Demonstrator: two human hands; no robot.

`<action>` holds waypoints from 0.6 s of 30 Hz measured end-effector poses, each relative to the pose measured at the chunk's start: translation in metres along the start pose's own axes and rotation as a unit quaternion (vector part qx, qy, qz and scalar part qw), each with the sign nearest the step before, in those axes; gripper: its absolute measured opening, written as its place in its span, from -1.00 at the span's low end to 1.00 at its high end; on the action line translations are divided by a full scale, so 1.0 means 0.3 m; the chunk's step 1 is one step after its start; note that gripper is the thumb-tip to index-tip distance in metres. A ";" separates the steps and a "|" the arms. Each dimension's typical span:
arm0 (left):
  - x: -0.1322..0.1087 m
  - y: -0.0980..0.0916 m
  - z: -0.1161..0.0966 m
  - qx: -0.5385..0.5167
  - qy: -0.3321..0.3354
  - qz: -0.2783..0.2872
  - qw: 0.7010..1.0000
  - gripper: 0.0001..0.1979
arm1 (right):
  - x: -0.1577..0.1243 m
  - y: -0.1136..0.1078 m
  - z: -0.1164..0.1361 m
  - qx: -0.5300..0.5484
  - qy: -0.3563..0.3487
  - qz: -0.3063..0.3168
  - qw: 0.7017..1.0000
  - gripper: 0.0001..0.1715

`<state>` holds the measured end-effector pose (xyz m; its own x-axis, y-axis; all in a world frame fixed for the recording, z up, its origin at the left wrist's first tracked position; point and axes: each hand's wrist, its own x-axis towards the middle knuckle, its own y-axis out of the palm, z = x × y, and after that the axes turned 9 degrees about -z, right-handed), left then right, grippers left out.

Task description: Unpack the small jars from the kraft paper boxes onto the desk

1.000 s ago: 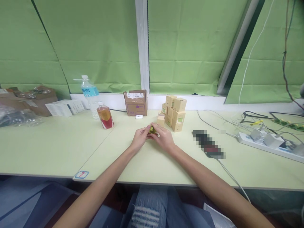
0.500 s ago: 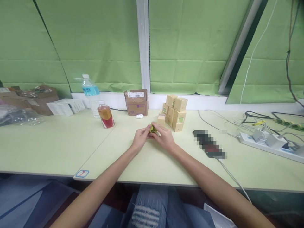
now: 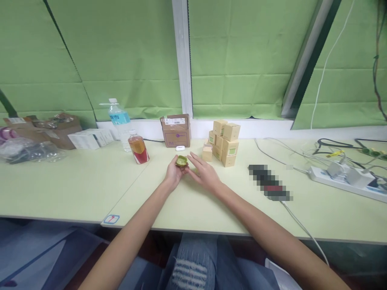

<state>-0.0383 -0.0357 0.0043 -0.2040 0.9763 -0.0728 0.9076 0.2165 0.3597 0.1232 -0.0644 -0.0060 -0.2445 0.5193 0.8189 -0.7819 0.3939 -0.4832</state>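
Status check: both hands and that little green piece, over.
Left hand shut on small round green container. Right hand open, empty, just beside it. Stack of small tan boxes close behind, not touching.

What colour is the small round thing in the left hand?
The small round thing is olive green; head view shows it best.

The left hand [image 3: 173, 174] holds a little green pot [image 3: 182, 161] in its fingers, just above the desk [image 3: 75, 185]. The right hand [image 3: 204, 175] is beside it, flat and spread out, holding nothing. Behind the hands is a pile of small tan boxes [image 3: 225, 141]. A brown box [image 3: 175, 131] and a bottle of orange drink [image 3: 138, 147] stand near.
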 end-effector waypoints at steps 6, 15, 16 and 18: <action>0.022 -0.117 -0.046 0.363 0.345 -0.128 0.856 -0.59 | -0.010 -0.042 -0.070 -0.066 0.058 -0.027 0.996 -0.55; 0.053 -0.144 -0.020 0.355 0.308 -0.072 0.880 -0.48 | -0.032 -0.037 -0.101 -0.077 0.197 0.109 0.971 -0.28; 0.054 -0.146 -0.021 0.363 0.312 -0.078 0.874 -0.48 | -0.034 -0.031 -0.102 -0.057 0.198 0.107 0.973 -0.31; 0.058 -0.158 -0.024 0.411 0.324 -0.102 0.846 -0.49 | -0.037 -0.015 -0.107 -0.016 0.201 0.087 0.976 -0.33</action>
<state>-0.0874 -0.0289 -0.0072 -0.3038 0.7662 0.5663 0.7226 0.5727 -0.3872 0.1477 -0.0475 -0.0228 -0.1226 0.8333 0.5391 -0.7285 0.2933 -0.6190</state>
